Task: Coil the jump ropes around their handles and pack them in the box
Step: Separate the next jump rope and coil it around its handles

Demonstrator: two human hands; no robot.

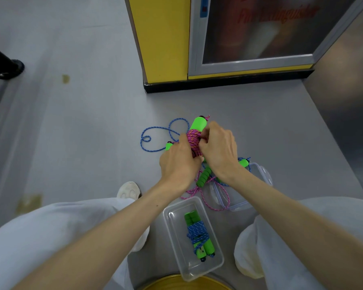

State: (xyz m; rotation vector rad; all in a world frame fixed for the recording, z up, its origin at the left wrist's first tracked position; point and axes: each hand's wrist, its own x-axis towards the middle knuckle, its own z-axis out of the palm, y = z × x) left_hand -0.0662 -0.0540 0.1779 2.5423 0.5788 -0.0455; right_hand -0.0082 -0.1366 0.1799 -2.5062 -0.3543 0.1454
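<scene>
Pink jump rope (193, 136) half wound on its green handles (198, 123), centre of frame; one blue rope boxed.

My left hand (179, 162) is clenched round the lower part of the bundle. The fingers of my right hand (218, 149) are curled onto the coil, pinching the rope at its right edge. A loose pink tail (224, 197) trails below the hands and across the lid (260, 172), so I judge the winding unfinished. To do it well: lay each turn tight beside the one before, hold tension with the right hand, and lock the bundle with the left so the handles stay parallel. Tuck the end under a turn. The clear plastic box (168, 214), lower centre, holds a coiled blue jump rope (197, 231) with room alongside. A second, loose blue jump rope (155, 130) lies on the floor just left of the hands; risk of snagging it.
</scene>
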